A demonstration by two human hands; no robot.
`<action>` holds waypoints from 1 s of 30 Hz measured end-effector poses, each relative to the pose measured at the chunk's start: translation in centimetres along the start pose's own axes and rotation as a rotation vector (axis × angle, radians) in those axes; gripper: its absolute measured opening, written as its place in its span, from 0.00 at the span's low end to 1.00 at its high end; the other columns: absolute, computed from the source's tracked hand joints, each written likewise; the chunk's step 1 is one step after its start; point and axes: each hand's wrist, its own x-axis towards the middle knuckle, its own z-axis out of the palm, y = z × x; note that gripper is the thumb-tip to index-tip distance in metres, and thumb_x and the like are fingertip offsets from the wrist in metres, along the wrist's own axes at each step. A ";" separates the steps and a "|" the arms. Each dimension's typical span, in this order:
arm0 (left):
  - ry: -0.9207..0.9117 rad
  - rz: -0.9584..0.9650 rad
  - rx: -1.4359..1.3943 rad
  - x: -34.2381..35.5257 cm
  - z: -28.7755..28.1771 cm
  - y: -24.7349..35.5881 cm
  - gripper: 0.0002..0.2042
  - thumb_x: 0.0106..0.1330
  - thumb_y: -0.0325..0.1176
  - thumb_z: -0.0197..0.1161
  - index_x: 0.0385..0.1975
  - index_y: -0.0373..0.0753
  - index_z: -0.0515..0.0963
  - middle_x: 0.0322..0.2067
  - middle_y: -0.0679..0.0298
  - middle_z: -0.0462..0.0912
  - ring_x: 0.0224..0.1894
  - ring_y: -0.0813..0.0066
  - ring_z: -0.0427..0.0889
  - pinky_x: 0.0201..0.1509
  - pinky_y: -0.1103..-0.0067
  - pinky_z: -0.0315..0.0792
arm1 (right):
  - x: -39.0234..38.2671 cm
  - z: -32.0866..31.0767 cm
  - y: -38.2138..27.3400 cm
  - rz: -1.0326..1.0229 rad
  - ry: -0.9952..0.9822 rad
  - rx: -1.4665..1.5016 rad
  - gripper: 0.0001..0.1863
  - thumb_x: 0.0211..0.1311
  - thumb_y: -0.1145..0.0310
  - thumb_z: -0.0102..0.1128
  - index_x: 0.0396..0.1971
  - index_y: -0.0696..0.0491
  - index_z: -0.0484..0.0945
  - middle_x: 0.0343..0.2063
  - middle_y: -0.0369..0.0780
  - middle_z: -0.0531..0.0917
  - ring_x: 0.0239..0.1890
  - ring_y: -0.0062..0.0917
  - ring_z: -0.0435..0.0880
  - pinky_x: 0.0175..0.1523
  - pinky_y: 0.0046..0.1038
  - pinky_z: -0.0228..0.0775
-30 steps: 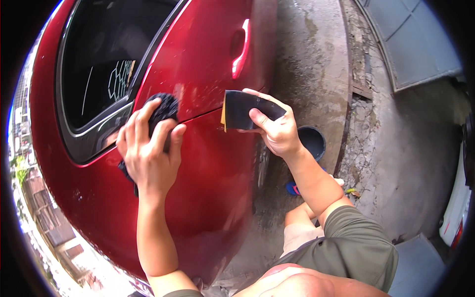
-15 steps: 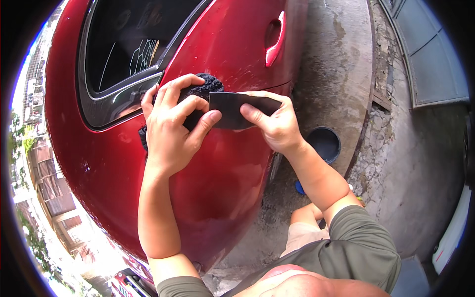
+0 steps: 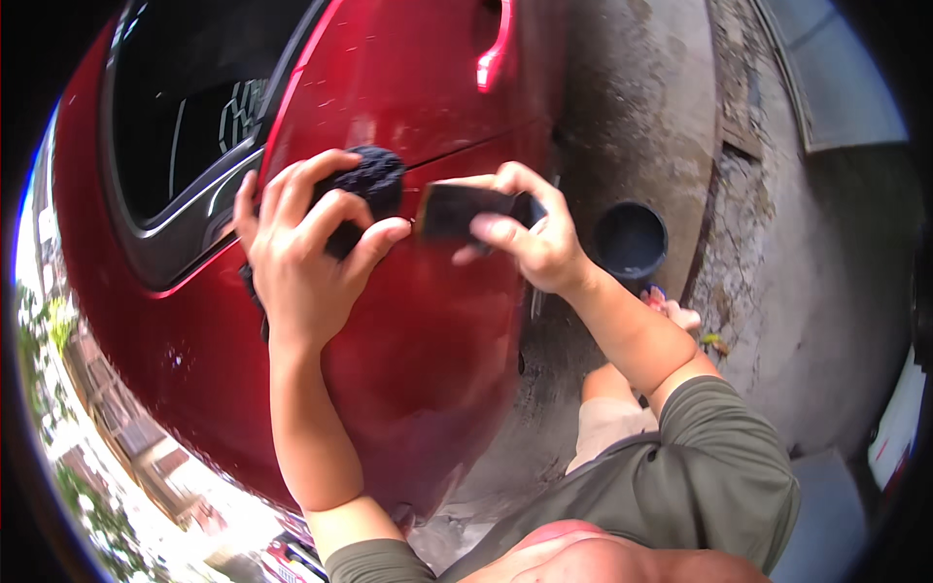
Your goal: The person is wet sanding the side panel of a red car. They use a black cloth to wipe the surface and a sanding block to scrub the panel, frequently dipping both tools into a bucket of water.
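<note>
My left hand (image 3: 301,243) is curled round a dark, fuzzy cloth (image 3: 373,181), with fingers and thumb gripping it just over the red car body (image 3: 418,360). Part of the cloth hangs out below the palm on the left. To the right, my right hand (image 3: 539,233) pinches a flat black rectangular piece (image 3: 452,211) between thumb and fingers. That piece is blurred by motion, and its exact kind does not show. A small gap separates it from the cloth and my left thumb.
The car's dark side window (image 3: 194,97) lies at upper left, its red door handle (image 3: 498,49) at the top. A dark bucket (image 3: 630,240) stands on the concrete floor (image 3: 637,97) to the right, near my foot. A grey metal panel (image 3: 841,78) is at upper right.
The black piece was against my left fingers; now my right hand holds it apart, to the right. The car sits further left in view, and the bucket appears higher.
</note>
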 end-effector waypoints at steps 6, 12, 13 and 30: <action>0.142 0.064 0.163 -0.6 1.2 -0.6 0.18 0.55 0.44 0.81 0.20 0.45 0.75 0.50 0.67 0.87 0.53 0.65 0.83 0.65 0.68 0.63 | 1.3 -12.1 3.6 -0.358 0.806 -0.432 0.20 0.73 0.72 0.64 0.62 0.56 0.77 0.54 0.45 0.85 0.52 0.28 0.87 0.57 0.31 0.83; 0.145 0.098 0.122 -0.4 2.8 -2.1 0.17 0.57 0.41 0.79 0.20 0.44 0.75 0.51 0.64 0.88 0.52 0.66 0.83 0.62 0.70 0.63 | 1.5 -10.2 11.0 -0.514 0.482 -0.997 0.18 0.63 0.73 0.71 0.54 0.56 0.86 0.64 0.54 0.79 0.69 0.48 0.76 0.75 0.44 0.65; 0.146 0.100 0.122 -0.6 2.9 -2.3 0.17 0.57 0.41 0.79 0.20 0.44 0.75 0.51 0.64 0.88 0.52 0.65 0.83 0.63 0.70 0.64 | 0.4 -9.6 12.4 -0.556 0.439 -1.033 0.24 0.65 0.68 0.71 0.60 0.56 0.81 0.67 0.55 0.75 0.72 0.52 0.70 0.77 0.49 0.59; 0.135 0.131 0.144 -0.4 2.9 -3.1 0.18 0.62 0.42 0.77 0.21 0.42 0.74 0.52 0.62 0.88 0.51 0.62 0.83 0.63 0.67 0.67 | -0.8 -9.2 9.1 -0.234 0.383 -1.177 0.30 0.62 0.65 0.68 0.63 0.58 0.73 0.63 0.49 0.74 0.64 0.44 0.74 0.70 0.40 0.67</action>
